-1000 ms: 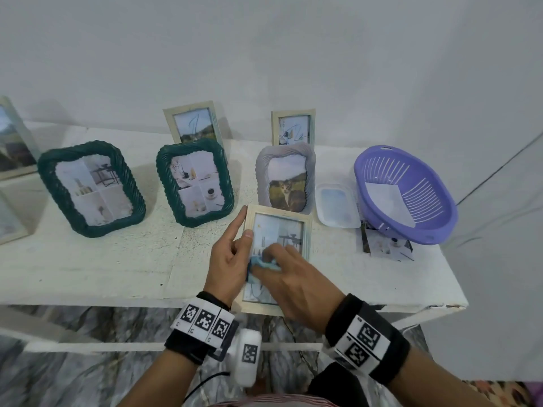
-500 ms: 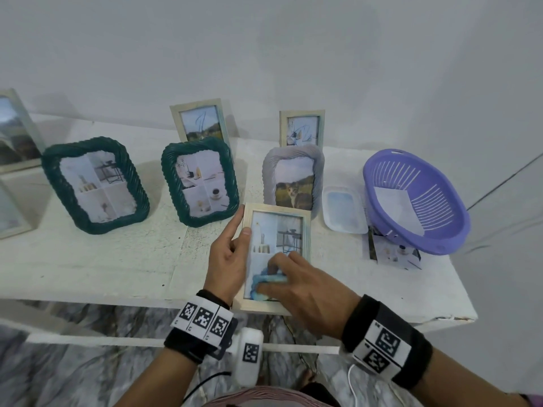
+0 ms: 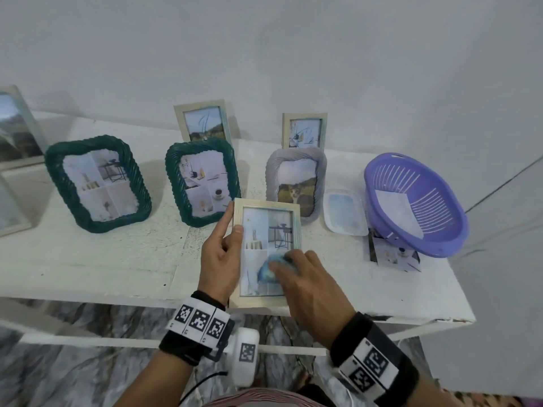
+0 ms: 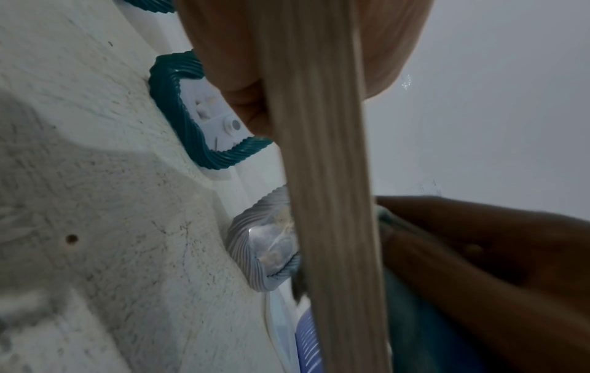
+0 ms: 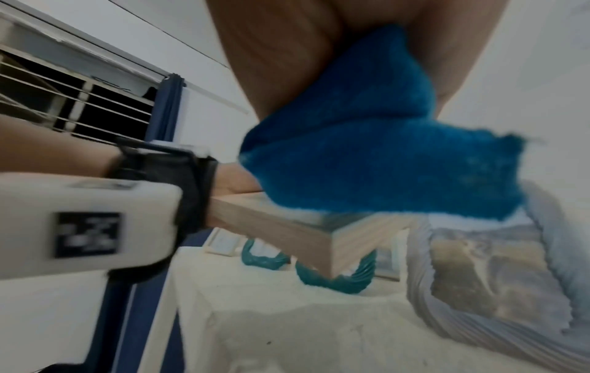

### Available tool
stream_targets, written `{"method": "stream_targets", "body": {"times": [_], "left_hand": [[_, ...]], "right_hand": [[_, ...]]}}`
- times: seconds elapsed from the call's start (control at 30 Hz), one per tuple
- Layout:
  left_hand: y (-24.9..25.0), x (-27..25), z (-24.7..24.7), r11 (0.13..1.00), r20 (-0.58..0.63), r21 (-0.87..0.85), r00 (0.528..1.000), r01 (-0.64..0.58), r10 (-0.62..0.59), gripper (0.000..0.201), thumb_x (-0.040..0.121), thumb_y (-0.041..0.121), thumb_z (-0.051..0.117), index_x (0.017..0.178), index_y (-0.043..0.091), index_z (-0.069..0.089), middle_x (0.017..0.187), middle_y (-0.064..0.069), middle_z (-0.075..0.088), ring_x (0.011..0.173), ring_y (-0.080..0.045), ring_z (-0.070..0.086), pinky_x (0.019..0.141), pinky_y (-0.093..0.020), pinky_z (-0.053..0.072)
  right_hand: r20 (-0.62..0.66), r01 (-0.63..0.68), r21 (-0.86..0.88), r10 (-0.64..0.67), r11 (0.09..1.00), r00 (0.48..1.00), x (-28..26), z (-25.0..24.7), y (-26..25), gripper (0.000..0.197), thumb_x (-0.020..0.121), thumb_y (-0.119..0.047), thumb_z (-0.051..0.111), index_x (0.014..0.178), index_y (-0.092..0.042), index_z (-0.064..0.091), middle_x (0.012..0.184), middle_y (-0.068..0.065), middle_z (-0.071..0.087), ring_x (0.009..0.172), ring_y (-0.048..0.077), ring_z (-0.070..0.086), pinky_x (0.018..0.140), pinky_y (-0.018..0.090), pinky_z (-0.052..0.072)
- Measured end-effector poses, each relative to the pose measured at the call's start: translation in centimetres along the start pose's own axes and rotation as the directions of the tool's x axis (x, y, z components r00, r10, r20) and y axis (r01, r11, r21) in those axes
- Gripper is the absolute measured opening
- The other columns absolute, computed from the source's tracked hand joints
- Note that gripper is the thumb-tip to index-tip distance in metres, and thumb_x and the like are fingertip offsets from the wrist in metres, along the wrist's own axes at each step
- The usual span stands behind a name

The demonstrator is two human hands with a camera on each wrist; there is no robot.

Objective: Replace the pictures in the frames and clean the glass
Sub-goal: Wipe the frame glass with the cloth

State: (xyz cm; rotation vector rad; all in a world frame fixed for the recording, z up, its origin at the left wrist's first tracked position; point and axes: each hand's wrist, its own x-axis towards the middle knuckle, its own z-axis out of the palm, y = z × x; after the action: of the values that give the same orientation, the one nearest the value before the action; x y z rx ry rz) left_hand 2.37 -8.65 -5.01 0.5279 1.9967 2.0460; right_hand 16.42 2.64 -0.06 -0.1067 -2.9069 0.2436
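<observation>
Head view: left hand grips the left edge of a pale wooden frame, held above the white table's front edge. Right hand presses a blue cloth on the glass, fingers curled over it.
Left wrist: frame edge-on.
Right wrist: cloth bunched in fingers.
</observation>
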Motion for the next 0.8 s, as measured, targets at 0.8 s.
{"method": "stream_targets", "body": {"times": [0.8], "left_hand": [[2.2,-1.0,1.1,0.998,-0.067,0.003,0.996,-0.063,0.063,0.044,0.103,0.022,0.048,0.145,0.034,0.042,0.083,0.024,0.064,0.062,-0.013,0.035,0.060,-0.027,0.036]], "right_hand": [[-0.342,-0.211,0.020,0.205,0.977,0.917,3.8,-0.3,0.4,0.027,0.072,0.003,0.073,0.097,-0.004,0.066,0.083,0.011,0.059,0.074,0.027,0.052,0.068,0.032,0.044]]}}
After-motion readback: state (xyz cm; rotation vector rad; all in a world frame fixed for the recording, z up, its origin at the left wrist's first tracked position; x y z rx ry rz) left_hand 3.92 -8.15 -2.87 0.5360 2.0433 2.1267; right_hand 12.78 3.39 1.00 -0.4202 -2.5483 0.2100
